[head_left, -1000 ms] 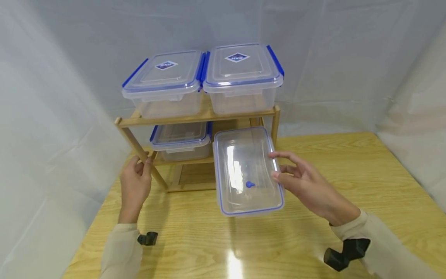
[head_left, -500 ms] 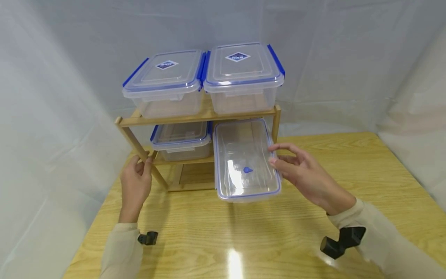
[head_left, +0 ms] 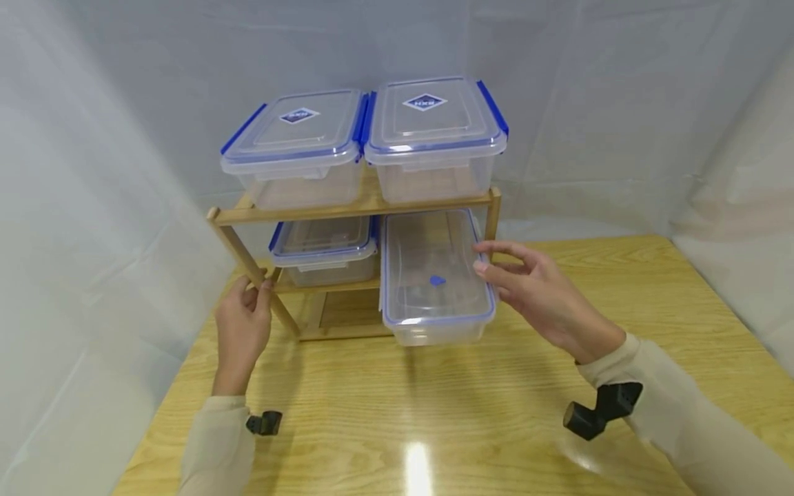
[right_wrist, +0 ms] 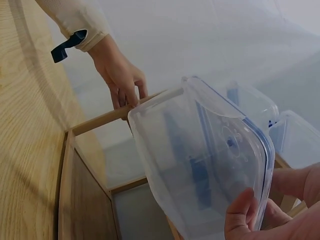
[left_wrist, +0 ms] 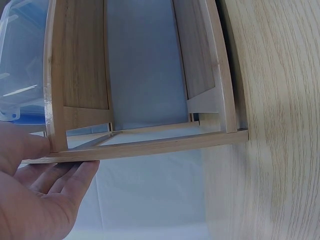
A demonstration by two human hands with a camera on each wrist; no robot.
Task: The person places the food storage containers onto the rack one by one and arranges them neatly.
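A two-tier wooden rack (head_left: 355, 214) stands on the table. My left hand (head_left: 243, 327) grips its left front post (left_wrist: 160, 145), thumb on one side and fingers on the other. My right hand (head_left: 548, 303) holds a clear plastic storage box (head_left: 428, 300) by its right side, thumb over the lid edge. This box has a blue seal line and a blue vent plug (head_left: 437, 280) in its lid. Its far end lies under the top shelf, at the right of the lower tier, while its near end juts out past the rack front.
Two larger lidded boxes, a left one (head_left: 291, 131) and a right one (head_left: 431, 120), sit side by side on the top shelf. Below them a smaller box (head_left: 325, 251) occupies the lower tier's left half. White sheeting (head_left: 589, 124) hangs behind the wooden table (head_left: 347, 413).
My right hand has pushed the storage box away from me, farther into the rack's lower right space, and its near end has tipped down toward level. The left hand keeps its place.
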